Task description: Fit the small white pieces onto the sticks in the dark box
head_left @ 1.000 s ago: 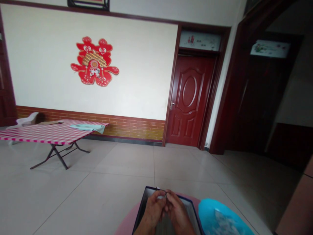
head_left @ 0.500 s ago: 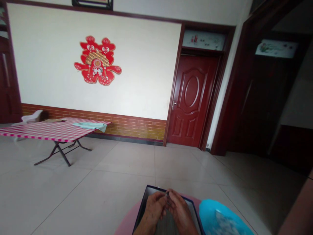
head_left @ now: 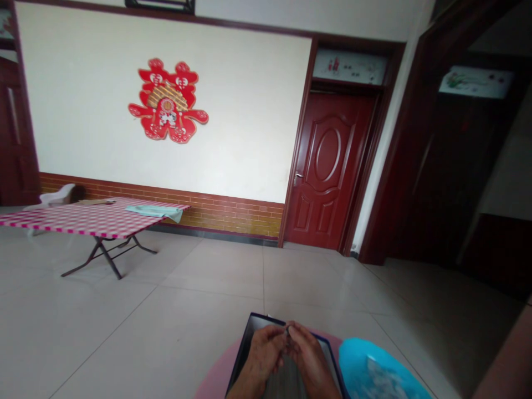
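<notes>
At the bottom of the head view my left hand (head_left: 262, 354) and my right hand (head_left: 306, 354) meet fingertip to fingertip. Both are closed in a pinch on a small dark piece (head_left: 287, 331), too small and blurred to name. They hover above a shallow dark-edged box (head_left: 244, 354) with a pale inner wall. Greyish contents show between my wrists, but I cannot make out what they are. Right of the box stands a bright blue basin (head_left: 353, 354) holding whitish translucent pieces (head_left: 384, 379), blurred.
Box and basin rest on a pink round surface (head_left: 214, 374). Across the tiled floor (head_left: 199, 316) stands a folding table (head_left: 83, 219) with a checked cover, a pale green cloth (head_left: 155, 211) on it. A white chair (head_left: 58, 195) is behind. A red door (head_left: 328, 166) is shut.
The view has shifted very slightly. My hands stay together over the box, with only a small movement of the fingertips around the dark piece.
</notes>
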`<state>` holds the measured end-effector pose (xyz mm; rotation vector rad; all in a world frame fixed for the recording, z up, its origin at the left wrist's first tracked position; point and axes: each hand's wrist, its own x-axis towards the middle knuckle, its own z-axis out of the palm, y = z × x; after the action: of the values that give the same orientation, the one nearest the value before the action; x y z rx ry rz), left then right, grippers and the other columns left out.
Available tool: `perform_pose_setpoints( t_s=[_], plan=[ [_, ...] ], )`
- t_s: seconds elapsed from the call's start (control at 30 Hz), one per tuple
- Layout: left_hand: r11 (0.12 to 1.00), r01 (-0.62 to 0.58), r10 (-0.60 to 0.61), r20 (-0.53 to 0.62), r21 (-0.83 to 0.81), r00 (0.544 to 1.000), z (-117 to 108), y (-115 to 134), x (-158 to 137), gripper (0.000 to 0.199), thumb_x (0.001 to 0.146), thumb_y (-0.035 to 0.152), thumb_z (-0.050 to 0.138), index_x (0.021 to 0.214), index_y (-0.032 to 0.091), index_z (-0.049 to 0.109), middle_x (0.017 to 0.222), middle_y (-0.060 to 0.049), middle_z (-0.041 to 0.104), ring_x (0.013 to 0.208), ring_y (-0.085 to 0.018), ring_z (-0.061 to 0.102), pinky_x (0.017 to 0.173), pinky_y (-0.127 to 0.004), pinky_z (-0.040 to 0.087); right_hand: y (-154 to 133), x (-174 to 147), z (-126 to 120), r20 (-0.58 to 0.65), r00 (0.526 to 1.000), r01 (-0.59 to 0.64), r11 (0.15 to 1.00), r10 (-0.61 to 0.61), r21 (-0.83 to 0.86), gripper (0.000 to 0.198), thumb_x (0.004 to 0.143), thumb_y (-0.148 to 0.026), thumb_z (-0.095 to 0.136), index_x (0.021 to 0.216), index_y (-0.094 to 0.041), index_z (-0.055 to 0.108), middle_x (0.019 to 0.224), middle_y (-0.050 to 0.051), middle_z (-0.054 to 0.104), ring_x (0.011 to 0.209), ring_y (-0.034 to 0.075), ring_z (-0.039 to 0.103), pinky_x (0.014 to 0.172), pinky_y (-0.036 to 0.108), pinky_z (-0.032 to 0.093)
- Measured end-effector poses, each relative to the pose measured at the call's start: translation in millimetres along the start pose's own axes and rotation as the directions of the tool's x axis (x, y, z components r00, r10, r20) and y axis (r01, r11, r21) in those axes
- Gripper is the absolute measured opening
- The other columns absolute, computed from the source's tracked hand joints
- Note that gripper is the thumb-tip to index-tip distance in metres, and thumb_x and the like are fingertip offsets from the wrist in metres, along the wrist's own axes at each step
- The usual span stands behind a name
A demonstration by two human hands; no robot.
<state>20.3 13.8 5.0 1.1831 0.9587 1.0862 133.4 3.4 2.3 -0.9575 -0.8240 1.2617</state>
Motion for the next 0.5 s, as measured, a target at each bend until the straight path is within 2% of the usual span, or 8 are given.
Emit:
perform_pose_setpoints(
  t_s=[0.17, 0.33, 0.5],
  plan=[
    [0.996, -0.062, 0.062, -0.003, 0.064, 0.998, 0, -1, 2, 0.039, 0.067, 0.048, 0.062, 0.076, 0.012, 0.069, 0.057, 0.000, 0.056, 0.042, -0.008, 0.040, 0.045, -0.023, 0.030, -4, 0, -1, 0.056, 0.998, -0.023, 1.000, 0.023, -0.015, 0.037, 0.056, -0.045, 0.082, 0.080, -0.018, 0.073, 0.088, 0.007, 0.072, 0.081, 0.024, 0.065, 0.065, 0.033, 0.052],
    [0.994, -0.080, 0.080, -0.002, 0.078, 0.997, 0, -5, 5, 0.040, 0.068, 0.048, 0.058, 0.078, 0.012, 0.070, 0.052, 0.002, 0.053, 0.041, -0.009, 0.039, 0.045, -0.023, 0.033, -6, -2, 2, 0.076, 0.994, -0.081, 0.995, 0.077, 0.054, 0.035, 0.054, -0.044, 0.084, 0.074, -0.018, 0.071, 0.076, 0.004, 0.070, 0.070, 0.020, 0.064, 0.060, 0.029, 0.050],
    [0.968, -0.149, 0.163, -0.056, 0.201, 0.985, -2, -13, 7, 0.034, 0.070, 0.043, 0.058, 0.078, 0.014, 0.073, 0.062, -0.002, 0.064, 0.055, -0.015, 0.054, 0.054, -0.026, 0.042, 6, 3, -1, 0.111, 0.990, -0.098, 0.987, 0.084, 0.128, 0.031, 0.056, -0.041, 0.084, 0.070, -0.018, 0.070, 0.073, 0.003, 0.069, 0.069, 0.018, 0.063, 0.062, 0.028, 0.050]
  ],
)
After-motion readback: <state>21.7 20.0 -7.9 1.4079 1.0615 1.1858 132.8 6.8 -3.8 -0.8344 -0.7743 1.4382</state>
